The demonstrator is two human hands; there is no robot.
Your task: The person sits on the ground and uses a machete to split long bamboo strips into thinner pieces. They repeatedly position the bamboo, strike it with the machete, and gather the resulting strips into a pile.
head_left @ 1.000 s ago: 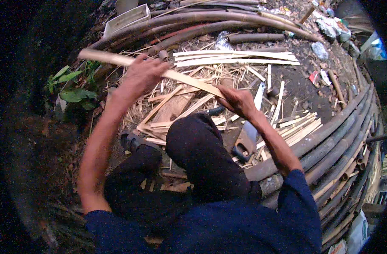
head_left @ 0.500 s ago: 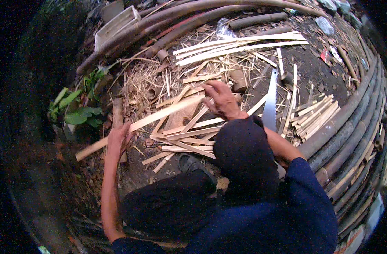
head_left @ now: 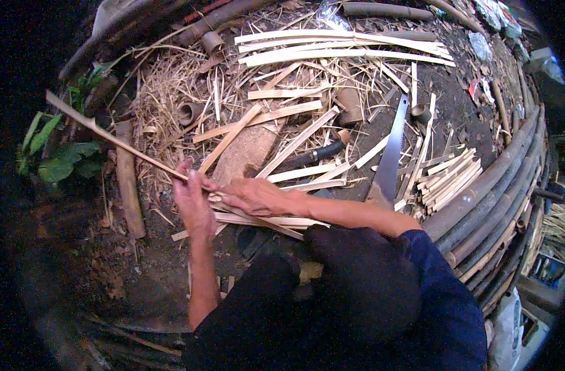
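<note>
A long, thin bamboo strip slants up to the far left, its narrow edge toward me and a small knot along it. Closed around its near end is my left hand. Right against it lies my right hand, fingers closed at the same end; the exact grip is partly hidden. Below the hands, several split bamboo strips lie crossed on the ground. A wooden block sits just beyond, with strips across it. To its right rests a tool with a black-wrapped handle.
A handsaw lies at the right, beside a pile of short strips. Long pale strips lie at the back, near shavings. Bamboo poles line the right side. A short log and green leaves are left.
My hands, apart along the strip before, are now together at its near end. The strip's other end has swung up to the far left. My right hand came down toward me; the view has shifted.
</note>
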